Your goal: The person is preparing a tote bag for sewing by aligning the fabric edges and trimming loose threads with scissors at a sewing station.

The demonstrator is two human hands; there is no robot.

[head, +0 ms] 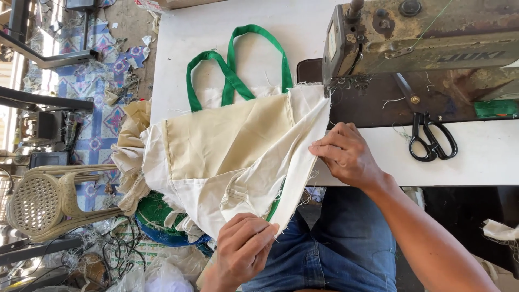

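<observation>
A cream and white cloth bag [227,146] with two green handles [232,70] lies half on a white sewing table [303,27], its lower part hanging off the near edge over the person's lap. The handles are already attached. One long white edge runs stretched from the sewing machine [421,43], where its far corner sits by the needle area, down to the person. The left hand [246,249] pinches the near end of that edge, fingers closed on the cloth. The right hand [346,154] grips the same edge higher up, just beside the machine. Raw threads still fringe this edge, so it looks unfinished. Black scissors [431,140] rest on the table to the right. Fabric scraps [132,162] pile at the left, near a woven plastic stool [46,203] on the floor.
</observation>
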